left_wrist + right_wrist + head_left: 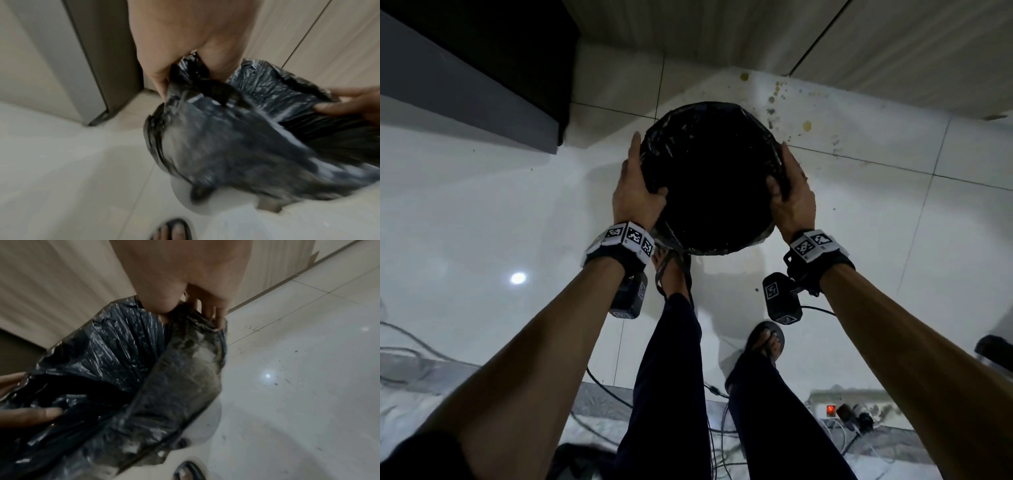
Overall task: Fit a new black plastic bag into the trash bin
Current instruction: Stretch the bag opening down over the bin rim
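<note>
Bag (709, 178) was pretty much in already, mouth open over the bin (185, 199) at the frame's center, left hand (637, 192) and right hand (792, 195) each pinching the folded edge at the rim, only tucking left I'd guess.

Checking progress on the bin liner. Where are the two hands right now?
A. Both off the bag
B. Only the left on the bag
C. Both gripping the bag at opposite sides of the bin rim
C: the left hand and right hand each pinch the bag at opposite sides of the bin rim.
</note>
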